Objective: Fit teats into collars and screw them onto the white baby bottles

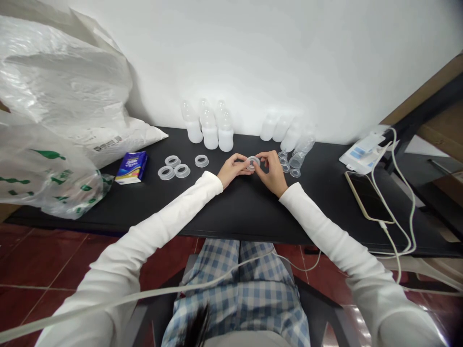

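Observation:
Between my two hands, above the black table, is a translucent plastic ring. My left hand pinches its left side, and my right hand grips its right side with thumb and fingers. Several similar rings lie on the table to the left, with a single ring set a little apart. Just right of my right hand are several small clear nipple-shaped pieces. Behind my hands stand several white baby bottles with clear domed caps. Several bottles without caps stand further right, beside clear domed caps.
Plastic bags and a blue tissue pack occupy the left side of the table. At the right lie a phone on a charging cable and a white-and-blue packet. A white wall rises behind. Another cable crosses my lap.

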Motion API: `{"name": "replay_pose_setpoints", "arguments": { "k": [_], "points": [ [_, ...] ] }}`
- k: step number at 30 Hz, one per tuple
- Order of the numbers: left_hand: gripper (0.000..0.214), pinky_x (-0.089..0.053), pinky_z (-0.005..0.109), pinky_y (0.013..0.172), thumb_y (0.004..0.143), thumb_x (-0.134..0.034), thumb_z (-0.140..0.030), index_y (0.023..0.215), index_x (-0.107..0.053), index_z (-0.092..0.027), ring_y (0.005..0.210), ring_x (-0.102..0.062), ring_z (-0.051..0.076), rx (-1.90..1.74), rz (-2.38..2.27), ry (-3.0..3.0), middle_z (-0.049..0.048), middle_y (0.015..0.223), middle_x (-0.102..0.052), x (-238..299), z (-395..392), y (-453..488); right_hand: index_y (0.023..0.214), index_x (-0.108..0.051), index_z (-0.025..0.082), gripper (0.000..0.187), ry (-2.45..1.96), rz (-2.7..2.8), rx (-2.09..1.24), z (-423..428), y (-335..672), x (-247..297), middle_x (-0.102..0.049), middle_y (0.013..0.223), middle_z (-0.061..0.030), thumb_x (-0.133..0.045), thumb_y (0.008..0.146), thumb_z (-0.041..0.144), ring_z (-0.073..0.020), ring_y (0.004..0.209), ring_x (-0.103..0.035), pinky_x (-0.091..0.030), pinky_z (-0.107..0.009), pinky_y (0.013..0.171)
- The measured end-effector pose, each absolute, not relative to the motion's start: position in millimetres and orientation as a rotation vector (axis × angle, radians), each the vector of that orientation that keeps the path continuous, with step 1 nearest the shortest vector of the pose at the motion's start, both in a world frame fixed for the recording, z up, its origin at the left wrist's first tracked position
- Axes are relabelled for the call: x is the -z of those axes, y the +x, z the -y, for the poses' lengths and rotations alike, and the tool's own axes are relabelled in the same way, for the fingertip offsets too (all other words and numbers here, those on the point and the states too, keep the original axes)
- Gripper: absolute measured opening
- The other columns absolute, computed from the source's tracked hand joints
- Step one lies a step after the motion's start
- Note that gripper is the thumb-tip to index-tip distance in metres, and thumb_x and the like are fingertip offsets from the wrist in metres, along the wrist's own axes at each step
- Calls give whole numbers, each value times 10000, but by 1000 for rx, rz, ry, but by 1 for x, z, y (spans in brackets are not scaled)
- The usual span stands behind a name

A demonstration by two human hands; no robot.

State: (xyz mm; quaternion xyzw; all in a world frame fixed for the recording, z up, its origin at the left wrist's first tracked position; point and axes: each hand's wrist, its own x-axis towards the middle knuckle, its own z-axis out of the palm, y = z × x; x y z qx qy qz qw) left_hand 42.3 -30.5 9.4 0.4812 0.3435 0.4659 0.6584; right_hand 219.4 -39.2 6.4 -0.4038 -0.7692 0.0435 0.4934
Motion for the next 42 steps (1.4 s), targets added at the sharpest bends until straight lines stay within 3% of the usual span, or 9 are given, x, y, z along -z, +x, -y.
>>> {"name": "replay_pose_setpoints", "arguments": {
  "k": [4,8,11,20,27,35,42],
  "points": [
    [388,-593,258,701,754,-825,-390,911,-550,-167,670,-717,124,-1167,-807,1236,-2,719,-722,-8,31,44,1120,-546,206,229,-1063,1821,-222,40,215,-4,-539,884,-22,-565,936,340,-141,684,-476,-449,-322,681],
    [322,-575,218,666,774,-790,-340,915,-550,-178,639,-689,96,-1201,-827,1395,-29,717,-698,-10,35,45,953,-561,210,152,-1070,1840,-343,43,210,-6,-554,815,-5,-529,934,357,-132,664,-461,-411,-304,664],
    [267,-564,211,646,785,-753,-314,910,-557,-183,623,-668,89,-1197,-867,1493,-41,708,-680,-10,36,44,819,-512,221,207,-1110,1780,-499,47,206,-10,-481,692,42,-559,909,401,-108,595,-400,-358,-276,599],
    [246,-543,221,614,809,-715,-372,903,-584,-187,588,-644,101,-1119,-950,1582,-31,680,-686,-10,34,41,712,-420,242,348,-1118,1682,-689,48,205,-11,-431,609,58,-624,847,490,-104,560,-371,-334,-266,553],
    [237,-541,223,633,824,-725,-359,931,-596,-192,613,-660,105,-1101,-966,1546,-19,704,-695,-10,34,40,727,-429,244,373,-1138,1683,-701,45,206,-8,-461,623,54,-626,848,536,-105,569,-407,-370,-267,571],
    [261,-539,255,754,777,-765,-202,947,-569,-181,708,-671,101,-1161,-971,1446,-22,789,-674,-3,30,43,924,-514,230,222,-1169,1699,-740,43,209,-6,-519,707,61,-621,842,406,-91,561,-444,-377,-255,572],
    [281,-526,239,697,744,-784,-157,915,-561,-173,650,-667,91,-1134,-945,1367,-32,745,-676,0,27,45,822,-469,235,228,-1109,1688,-762,43,207,-6,-493,637,78,-654,798,367,-89,554,-431,-362,-249,561]
  ]
}}
